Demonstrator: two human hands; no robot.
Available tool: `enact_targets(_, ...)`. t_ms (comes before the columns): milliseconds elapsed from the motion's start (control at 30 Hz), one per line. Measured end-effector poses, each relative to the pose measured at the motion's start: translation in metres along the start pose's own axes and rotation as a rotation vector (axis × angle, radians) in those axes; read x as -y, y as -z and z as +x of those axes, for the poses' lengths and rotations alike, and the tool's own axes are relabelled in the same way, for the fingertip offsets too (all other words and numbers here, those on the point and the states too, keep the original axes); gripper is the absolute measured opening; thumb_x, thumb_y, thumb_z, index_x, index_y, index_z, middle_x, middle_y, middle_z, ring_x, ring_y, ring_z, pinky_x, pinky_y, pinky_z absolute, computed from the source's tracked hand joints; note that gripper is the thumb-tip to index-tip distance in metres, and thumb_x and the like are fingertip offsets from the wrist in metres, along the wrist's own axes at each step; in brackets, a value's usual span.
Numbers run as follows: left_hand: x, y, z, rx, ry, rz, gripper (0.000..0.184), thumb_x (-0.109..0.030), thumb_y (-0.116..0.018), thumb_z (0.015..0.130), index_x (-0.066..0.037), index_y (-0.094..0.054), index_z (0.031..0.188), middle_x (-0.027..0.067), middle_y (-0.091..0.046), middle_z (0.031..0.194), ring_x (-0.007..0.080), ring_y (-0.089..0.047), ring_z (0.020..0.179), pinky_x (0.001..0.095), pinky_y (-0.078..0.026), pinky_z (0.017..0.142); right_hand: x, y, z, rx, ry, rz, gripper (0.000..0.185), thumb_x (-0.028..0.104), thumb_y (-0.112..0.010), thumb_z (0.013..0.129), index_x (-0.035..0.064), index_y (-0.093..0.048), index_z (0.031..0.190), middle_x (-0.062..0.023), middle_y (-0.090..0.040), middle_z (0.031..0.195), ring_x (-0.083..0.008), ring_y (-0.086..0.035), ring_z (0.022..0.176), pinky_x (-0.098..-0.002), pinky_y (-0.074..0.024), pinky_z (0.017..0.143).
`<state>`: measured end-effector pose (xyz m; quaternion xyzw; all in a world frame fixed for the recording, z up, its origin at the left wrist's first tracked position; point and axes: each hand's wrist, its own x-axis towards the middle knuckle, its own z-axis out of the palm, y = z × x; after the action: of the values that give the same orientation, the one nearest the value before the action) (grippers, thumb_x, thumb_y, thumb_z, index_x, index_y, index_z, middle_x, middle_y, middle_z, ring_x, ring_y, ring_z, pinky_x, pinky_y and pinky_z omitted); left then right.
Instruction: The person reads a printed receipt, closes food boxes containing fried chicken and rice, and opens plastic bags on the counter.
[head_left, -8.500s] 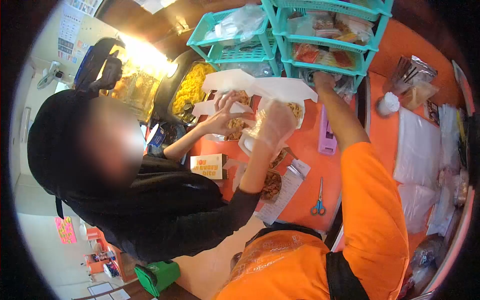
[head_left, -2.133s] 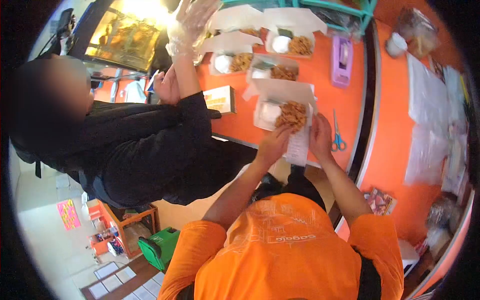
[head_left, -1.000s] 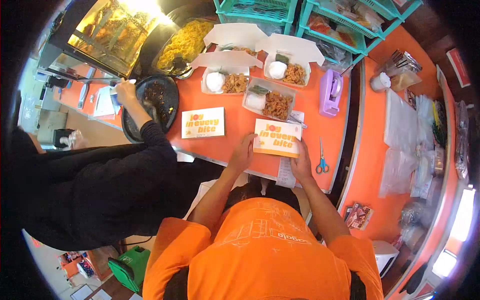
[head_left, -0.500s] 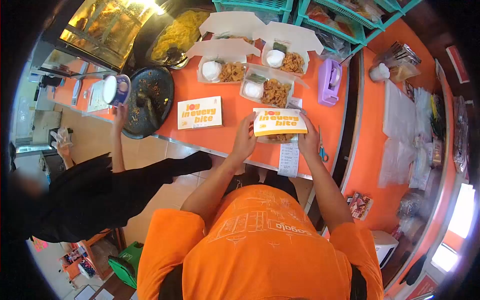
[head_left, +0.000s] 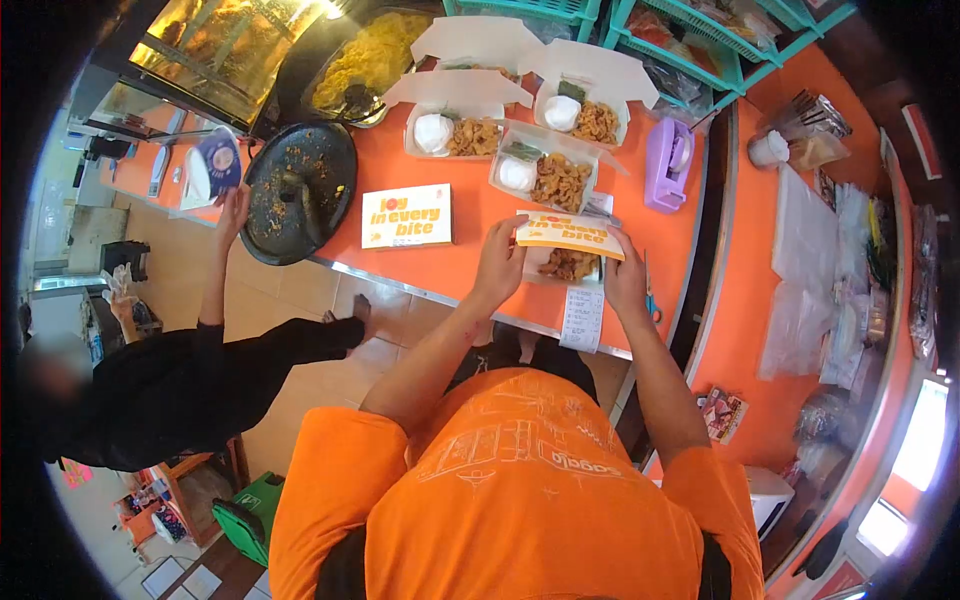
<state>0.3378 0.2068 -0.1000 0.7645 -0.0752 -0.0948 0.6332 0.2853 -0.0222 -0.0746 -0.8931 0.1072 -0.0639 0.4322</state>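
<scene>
– What have the hands got?
– One box [head_left: 572, 243], held between them near the tabletop [head_left: 465, 205]'s front edge. The left hand [head_left: 500, 262] has its nine o'clock side, the right hand [head_left: 627, 272] its three o'clock side. Both sets of fingers are closed in against it.

– How are the arms set?
– Palms face each other, left thumb up by the lid [head_left: 562, 229]'s corner. The left forearm comes in from between seven and eight o'clock, the right from about five, elbows bent.

– Is the lid down?
– No, it tilts partway over, with food [head_left: 568, 264] showing at the six o'clock side.

– And round about?
– A receipt [head_left: 582, 318] at six, the scissors [head_left: 653, 300] at four, partly behind the right hand. The dispenser [head_left: 668, 165] stands between one and two, an open box [head_left: 545, 178] just before twelve. A closed box [head_left: 407, 215] lies past nine.

– Further out?
– A mortar [head_left: 300, 190], same direction, then a co-worker's hand [head_left: 232, 208] holding a tub [head_left: 222, 162].
</scene>
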Motion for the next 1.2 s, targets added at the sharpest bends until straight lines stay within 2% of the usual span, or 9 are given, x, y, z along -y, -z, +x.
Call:
enact_targets(167,-0.004,0.01,-0.004,0.107,-0.076,0.044,0.046,0.012,-0.053,0.086,-0.002,-0.05,0.129,0.0173,-0.049,0.128,0.0288,-0.055,0.118,0.0356,-0.049,0.097,-0.01,0.0,-0.002,-0.042,0.164,-0.035,0.046,-0.003,-0.054,0.085,0.0115,-0.053,0.129,-0.0201,-0.06,0.122,-0.0353,-0.059,0.113,-0.0417,-0.0472,0.095)
enact_targets(433,-0.001,0.02,0.004,0.05,-0.216,0.235,0.051,0.015,-0.059,0.076,-0.006,-0.058,0.122,0.0189,-0.056,0.12,0.0314,-0.061,0.103,0.0351,-0.054,0.085,-0.001,0.014,0.001,-0.012,0.296,-0.128,0.054,-0.015,-0.051,0.08,0.0111,-0.057,0.127,-0.0161,-0.061,0.124,-0.0325,-0.059,0.114,-0.0386,-0.0484,0.093)
enact_targets(567,-0.009,0.022,0.003,0.078,-0.183,0.211,0.047,0.013,-0.062,0.076,-0.005,-0.061,0.119,0.0186,-0.056,0.121,0.0318,-0.063,0.1,0.0347,-0.054,0.084,0.002,0.023,0.0,0.049,0.282,-0.323,0.057,-0.015,-0.051,0.079,0.0113,-0.056,0.13,-0.0163,-0.06,0.126,-0.0326,-0.058,0.116,-0.0392,-0.048,0.094)
enact_targets(633,-0.014,0.019,0.001,0.108,-0.138,0.256,0.046,0.009,-0.065,0.077,-0.005,-0.061,0.121,0.0192,-0.055,0.125,0.0337,-0.062,0.103,0.034,-0.053,0.087,-0.006,0.009,-0.012,-0.025,0.089,-0.173,0.05,-0.006,-0.048,0.086,0.0144,-0.055,0.131,-0.0181,-0.061,0.125,-0.033,-0.058,0.116,-0.0406,-0.0486,0.092)
enact_targets(733,0.021,0.003,-0.006,0.052,-0.207,0.231,0.054,0.007,-0.067,0.077,-0.006,-0.058,0.128,0.0197,-0.053,0.129,0.0353,-0.06,0.11,0.036,-0.052,0.09,-0.023,-0.018,-0.023,-0.091,0.033,0.054,0.048,-0.003,-0.048,0.089,0.0108,-0.051,0.134,-0.019,-0.06,0.126,-0.033,-0.058,0.117,-0.0397,-0.048,0.093)
enact_targets(767,-0.009,0.006,-0.012,0.078,-0.224,0.254,0.058,0.005,-0.068,0.077,-0.008,-0.055,0.132,0.0203,-0.049,0.136,0.0362,-0.056,0.117,0.038,-0.05,0.093,-0.018,-0.02,-0.023,-0.085,0.016,0.107,0.046,-0.003,-0.047,0.09,0.0079,-0.049,0.135,-0.0196,-0.059,0.127,-0.0331,-0.057,0.118,-0.0396,-0.047,0.094)
enact_targets(1000,-0.004,0.007,-0.013,0.082,-0.214,0.312,0.059,0.005,-0.069,0.076,-0.005,-0.054,0.132,0.0206,-0.045,0.14,0.0367,-0.054,0.119,0.0378,-0.049,0.095,0.0,-0.005,-0.016,-0.035,-0.015,0.042,0.039,0.0,-0.046,0.092,0.007,-0.049,0.131,-0.0195,-0.058,0.127,-0.0349,-0.057,0.117,-0.0407,-0.0463,0.095)
enact_targets(1100,-0.005,0.009,-0.014,0.101,-0.187,0.364,0.059,0.001,-0.072,0.078,-0.003,-0.052,0.133,0.0238,-0.045,0.14,0.032,-0.056,0.12,0.0354,-0.049,0.096,-0.011,-0.011,-0.017,-0.122,0.131,-0.04,0.032,0.002,-0.045,0.095,0.0074,-0.05,0.126,-0.0187,-0.063,0.117,-0.0332,-0.061,0.11,-0.0386,-0.0478,0.091)
enact_targets(1200,-0.011,0.008,-0.012,0.077,-0.185,0.324,0.056,0.005,-0.068,0.077,-0.003,-0.055,0.13,0.0214,-0.048,0.137,0.0368,-0.056,0.118,0.0384,-0.049,0.096,-0.01,-0.01,-0.014,-0.119,0.102,-0.068,0.032,0.002,-0.048,0.094,0.0084,-0.046,0.125,-0.019,-0.064,0.112,-0.0351,-0.062,0.108,-0.0403,-0.0491,0.088)
